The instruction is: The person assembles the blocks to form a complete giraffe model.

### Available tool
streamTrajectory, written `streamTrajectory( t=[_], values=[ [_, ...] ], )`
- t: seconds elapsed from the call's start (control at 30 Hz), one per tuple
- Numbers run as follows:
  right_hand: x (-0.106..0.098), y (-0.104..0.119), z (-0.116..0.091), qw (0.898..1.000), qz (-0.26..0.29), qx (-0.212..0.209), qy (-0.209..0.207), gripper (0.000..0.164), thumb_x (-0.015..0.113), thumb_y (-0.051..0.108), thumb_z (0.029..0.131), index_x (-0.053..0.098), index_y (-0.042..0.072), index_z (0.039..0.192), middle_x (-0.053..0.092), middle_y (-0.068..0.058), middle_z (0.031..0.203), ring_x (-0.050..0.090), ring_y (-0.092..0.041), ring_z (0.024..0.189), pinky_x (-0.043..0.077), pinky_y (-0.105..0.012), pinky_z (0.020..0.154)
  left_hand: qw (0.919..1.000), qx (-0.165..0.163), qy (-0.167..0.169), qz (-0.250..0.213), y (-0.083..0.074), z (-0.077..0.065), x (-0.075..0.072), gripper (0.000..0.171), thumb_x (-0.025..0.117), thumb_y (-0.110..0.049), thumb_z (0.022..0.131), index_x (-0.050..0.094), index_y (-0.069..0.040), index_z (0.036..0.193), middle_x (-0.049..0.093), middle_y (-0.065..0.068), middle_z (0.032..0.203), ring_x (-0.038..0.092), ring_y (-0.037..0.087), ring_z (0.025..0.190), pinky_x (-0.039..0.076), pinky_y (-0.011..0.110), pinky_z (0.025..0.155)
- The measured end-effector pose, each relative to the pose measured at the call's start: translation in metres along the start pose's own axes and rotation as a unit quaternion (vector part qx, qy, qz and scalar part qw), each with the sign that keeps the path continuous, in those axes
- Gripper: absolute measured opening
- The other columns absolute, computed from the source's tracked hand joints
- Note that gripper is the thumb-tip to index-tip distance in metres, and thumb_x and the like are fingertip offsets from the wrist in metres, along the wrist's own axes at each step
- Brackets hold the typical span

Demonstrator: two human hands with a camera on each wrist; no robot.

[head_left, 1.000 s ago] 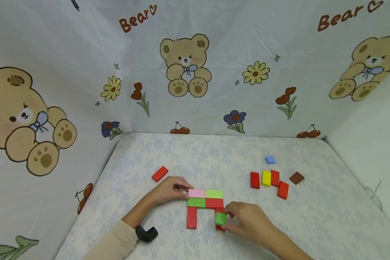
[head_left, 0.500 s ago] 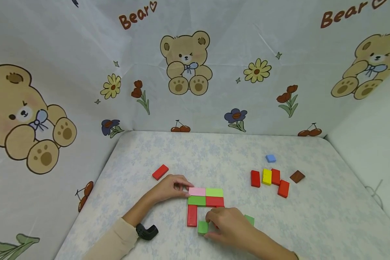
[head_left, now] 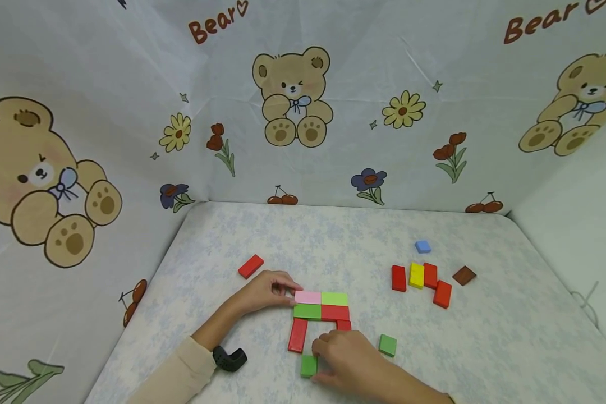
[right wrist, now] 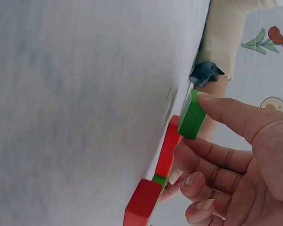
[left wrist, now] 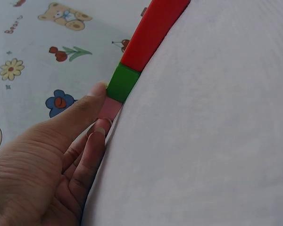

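Observation:
My left hand [head_left: 266, 292] pinches the left end of a pink block [head_left: 308, 297], its thumb near the green rectangular block [head_left: 308, 312]. A light green block [head_left: 335, 298] and a red block [head_left: 335, 312] adjoin these on the right. Below them, a red block [head_left: 298, 335] slants at left; another red block [head_left: 343, 325] at right is mostly hidden by my right hand [head_left: 350, 359]. Between thumb and finger, my right hand holds a green square block [right wrist: 192, 115], just below the slanted red block's lower end in the head view.
Another green square block [head_left: 388, 345] lies right of my right hand. Farther right are several red blocks [head_left: 398, 278], a yellow block [head_left: 416, 275], a blue block [head_left: 422, 247] and a brown block [head_left: 464, 275]. A lone red block [head_left: 251, 266] lies behind my left hand.
My right hand has moved left and nearer with the green square block, uncovering another green block at right. The lower-left red block has turned askew. My left hand has stayed on the pink block.

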State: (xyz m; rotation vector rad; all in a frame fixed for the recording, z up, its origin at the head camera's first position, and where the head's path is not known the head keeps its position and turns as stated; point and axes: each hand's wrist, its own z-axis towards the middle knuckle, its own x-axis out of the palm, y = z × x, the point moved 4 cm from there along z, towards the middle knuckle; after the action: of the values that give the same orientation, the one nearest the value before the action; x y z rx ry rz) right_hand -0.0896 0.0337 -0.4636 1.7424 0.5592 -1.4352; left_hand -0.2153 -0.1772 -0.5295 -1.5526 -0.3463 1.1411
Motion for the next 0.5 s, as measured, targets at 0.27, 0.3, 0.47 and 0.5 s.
streamTrajectory(
  t=[0.27, 0.3, 0.47, 0.5],
  values=[
    [0.007, 0.016, 0.008, 1.0, -0.022, 0.002, 0.021, 0.03, 0.08, 0.046, 0.085, 0.073, 0.021, 0.1, 0.062, 0.018, 0.081, 0.047, 0.003, 0.067, 0.037, -0.019, 0.055, 1.0, 0.0, -0.004, 0.001, 0.0, 0.0, -0.001, 0.029, 0.086, -0.024, 0.084, 0.079, -0.028, 0.112, 0.071, -0.009, 0.096, 0.058, 0.01, 0.073, 0.048, 0.024, 0.063],
    [0.008, 0.017, 0.009, 0.999, -0.027, 0.004, 0.021, 0.03, 0.08, 0.046, 0.085, 0.073, 0.021, 0.1, 0.06, 0.018, 0.079, 0.047, 0.003, 0.067, 0.036, -0.019, 0.054, 1.0, 0.001, -0.003, -0.001, 0.0, 0.0, 0.0, 0.029, 0.086, -0.024, 0.084, 0.079, -0.028, 0.112, 0.071, -0.009, 0.096, 0.058, 0.01, 0.073, 0.048, 0.024, 0.063],
    [0.009, 0.018, 0.01, 0.999, -0.033, 0.032, 0.011, 0.033, 0.081, 0.049, 0.083, 0.073, 0.02, 0.093, 0.058, 0.017, 0.074, 0.046, 0.001, 0.064, 0.037, -0.022, 0.053, 1.0, 0.005, 0.0, -0.001, -0.001, 0.0, 0.001, 0.03, 0.086, -0.024, 0.084, 0.079, -0.026, 0.113, 0.071, -0.008, 0.096, 0.058, 0.009, 0.074, 0.048, 0.023, 0.063],
    [0.009, 0.018, 0.01, 0.999, -0.033, 0.039, 0.009, 0.034, 0.081, 0.05, 0.082, 0.072, 0.02, 0.092, 0.058, 0.016, 0.074, 0.045, 0.001, 0.064, 0.037, -0.022, 0.053, 1.0, 0.007, 0.0, 0.001, -0.001, 0.0, 0.001, 0.03, 0.086, -0.024, 0.084, 0.079, -0.025, 0.113, 0.071, -0.008, 0.096, 0.058, 0.009, 0.074, 0.048, 0.023, 0.063]
  ],
)
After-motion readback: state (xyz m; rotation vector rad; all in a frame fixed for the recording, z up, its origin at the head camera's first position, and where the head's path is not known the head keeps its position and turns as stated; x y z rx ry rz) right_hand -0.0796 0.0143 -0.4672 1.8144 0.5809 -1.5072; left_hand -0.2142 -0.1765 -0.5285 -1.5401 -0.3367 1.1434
